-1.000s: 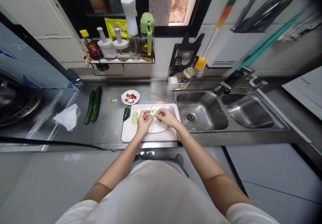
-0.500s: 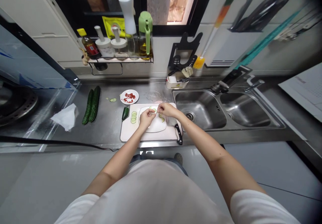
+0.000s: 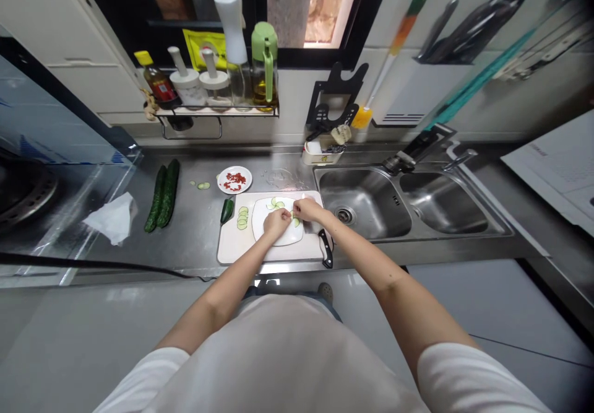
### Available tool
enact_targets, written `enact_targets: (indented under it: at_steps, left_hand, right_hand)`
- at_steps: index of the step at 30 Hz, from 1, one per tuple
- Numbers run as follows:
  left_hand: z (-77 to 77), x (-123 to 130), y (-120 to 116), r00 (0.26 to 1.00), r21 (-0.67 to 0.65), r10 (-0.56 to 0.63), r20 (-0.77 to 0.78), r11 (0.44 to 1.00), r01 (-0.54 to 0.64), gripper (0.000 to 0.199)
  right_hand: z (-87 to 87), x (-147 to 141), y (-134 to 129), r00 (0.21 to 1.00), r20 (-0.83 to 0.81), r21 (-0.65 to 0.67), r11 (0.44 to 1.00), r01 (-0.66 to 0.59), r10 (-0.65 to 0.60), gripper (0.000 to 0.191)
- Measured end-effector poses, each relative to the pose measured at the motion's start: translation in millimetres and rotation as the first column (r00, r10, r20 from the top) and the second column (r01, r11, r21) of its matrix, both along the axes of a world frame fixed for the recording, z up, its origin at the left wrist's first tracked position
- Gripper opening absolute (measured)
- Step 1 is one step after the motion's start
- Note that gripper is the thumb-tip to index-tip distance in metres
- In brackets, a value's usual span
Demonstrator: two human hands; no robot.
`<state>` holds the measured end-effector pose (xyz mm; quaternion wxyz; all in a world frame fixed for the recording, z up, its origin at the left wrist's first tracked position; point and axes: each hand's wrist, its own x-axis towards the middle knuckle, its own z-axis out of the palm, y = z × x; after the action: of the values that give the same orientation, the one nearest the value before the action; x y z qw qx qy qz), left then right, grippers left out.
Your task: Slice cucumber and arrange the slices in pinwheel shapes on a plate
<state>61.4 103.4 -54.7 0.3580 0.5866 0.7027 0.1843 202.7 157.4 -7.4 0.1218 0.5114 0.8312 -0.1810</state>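
Observation:
A white squarish plate lies on a pale cutting board. My left hand is over the plate, its fingers pinched at a thin cucumber slice. Meeting it from the right, my right hand has its fingertips closed on the same slice. A small group of cucumber slices rests on the plate's far part, and another slice sits at its right side. On the board's left is an overlapping row of slices, beside a cut cucumber piece.
A knife lies at the board's right edge, next to the sink. A small dish of red pieces stands behind the board. Two whole cucumbers and a white cloth lie left. A condiment rack hangs above.
Both hands have shifted from the plate's far part toward its right side. The slices at the far part of the plate are now uncovered. The view has moved slightly.

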Motion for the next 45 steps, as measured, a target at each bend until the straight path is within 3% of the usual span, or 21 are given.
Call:
enact_targets:
  at_steps: [11, 16, 23, 30, 33, 38, 45]
  left_hand:
    - [-6.9, 5.3, -0.4, 0.982, 0.068, -0.1, -0.163, 0.991, 0.112, 0.018]
    - [-12.5, 3.2, -4.6, 0.953, 0.174, -0.146, -0.267, 0.965, 0.196, 0.018]
    - [-15.5, -6.5, -12.9, 0.887, 0.332, -0.269, -0.376, 0.854, 0.4, 0.029]
    - [-15.3, -16.4, -9.4, 0.763, 0.333, -0.417, -0.493, 0.72, 0.609, 0.033]
    - [-14.9, -18.7, -8.1, 0.728, 0.319, -0.441, -0.524, 0.691, 0.648, 0.033]
    - [-13.9, -21.6, -7.3, 0.707, 0.303, -0.437, -0.556, 0.686, 0.662, 0.033]
    - [-10.8, -22.6, -6.9, 0.721, 0.277, -0.428, -0.545, 0.719, 0.637, 0.034]
  right_hand:
    - [-8.7, 0.2, -5.4, 0.998, 0.052, 0.026, 0.999, 0.019, -0.02, 0.025]
    - [-9.9, 1.8, -6.7, 0.997, 0.051, 0.035, 0.998, 0.048, -0.05, 0.025]
    - [-5.8, 14.0, -10.0, 0.991, -0.007, 0.095, 0.987, 0.13, -0.13, 0.026]
    - [-5.5, 11.7, -46.6, 0.998, -0.008, 0.131, 0.989, 0.062, -0.062, 0.029]
    - [-7.9, 6.6, -55.7, 0.997, 0.032, 0.105, 0.992, 0.065, -0.069, 0.033]
    - [-10.9, 2.5, -59.6, 0.991, 0.042, 0.091, 0.989, 0.12, -0.125, 0.037]
    - [-12.8, -0.9, -65.1, 0.983, 0.051, 0.095, 0.981, 0.172, -0.177, 0.038]
